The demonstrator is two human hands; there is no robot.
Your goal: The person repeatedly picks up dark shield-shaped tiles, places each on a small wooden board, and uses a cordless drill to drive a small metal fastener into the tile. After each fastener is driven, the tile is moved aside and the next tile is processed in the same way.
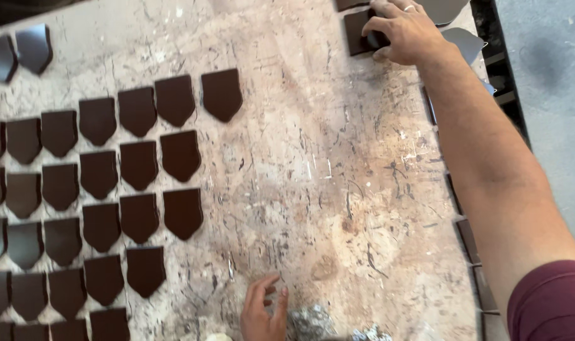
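Head view: right hand (406, 31) reached to far edge of the scarred bench (338, 189), its grip closed on a dark brown shield-shaped piece (358, 33) atop a small stack, w/ grey cut pieces (465, 41) just right of it. Left hand (262, 311) lay on the bench's near edge, grip open, fingers spread, holding nothing, beside a crumpled foil-like wad (309, 322). Rows of matching brown pieces (139, 164) covered the bench's left half, well apart from the stack.

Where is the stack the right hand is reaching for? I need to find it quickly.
In the head view, the stack of dark pieces sits at the table's top right, under the right hand, beside grey pieces.
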